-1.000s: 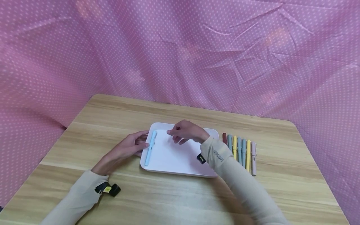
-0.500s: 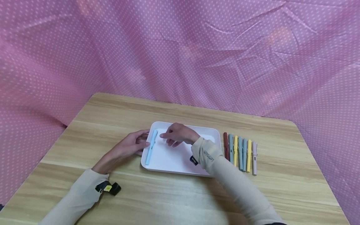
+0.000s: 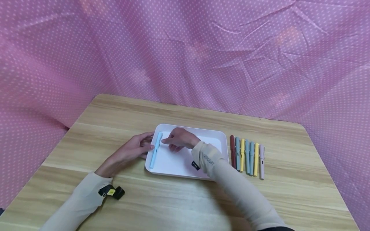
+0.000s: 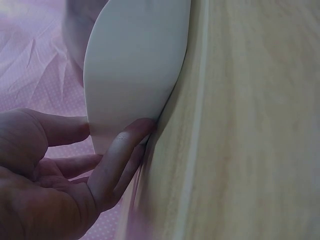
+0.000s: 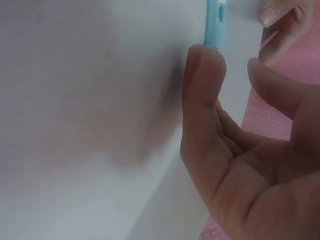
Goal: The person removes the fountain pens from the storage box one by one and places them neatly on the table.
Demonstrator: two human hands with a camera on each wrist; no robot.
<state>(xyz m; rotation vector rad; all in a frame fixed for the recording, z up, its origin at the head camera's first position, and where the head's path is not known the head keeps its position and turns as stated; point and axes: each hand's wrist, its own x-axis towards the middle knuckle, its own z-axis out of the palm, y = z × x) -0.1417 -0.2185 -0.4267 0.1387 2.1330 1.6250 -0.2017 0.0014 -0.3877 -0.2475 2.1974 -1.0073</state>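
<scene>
A white tray (image 3: 185, 175) lies on the table. My left hand (image 3: 136, 147) holds its left side, the thumb over the rim and the other fingers against the outer wall, as the left wrist view shows with the tray wall (image 4: 135, 65) and hand (image 4: 75, 185). A light blue pen (image 3: 154, 155) lies inside along the left wall. Just right of this pen, over the tray, is my right hand (image 3: 182, 138). In the right wrist view its thumb and fingers (image 5: 200, 90) stand apart with nothing between them, and one fingertip overlaps the end of the pen (image 5: 216, 25). Whether it touches cannot be told.
To the right of the tray several pens lie side by side on the wooden table (image 3: 173, 205): a dark red pen (image 3: 233, 150), bluish-green ones, yellow ones, and a pale purple pen (image 3: 261, 162). A pink dotted cloth (image 3: 185, 57) hangs behind the table.
My right hand has moved left and slightly down across the tray toward the light blue pen, uncovering more of the pen row. My left hand stays at the tray's left side.
</scene>
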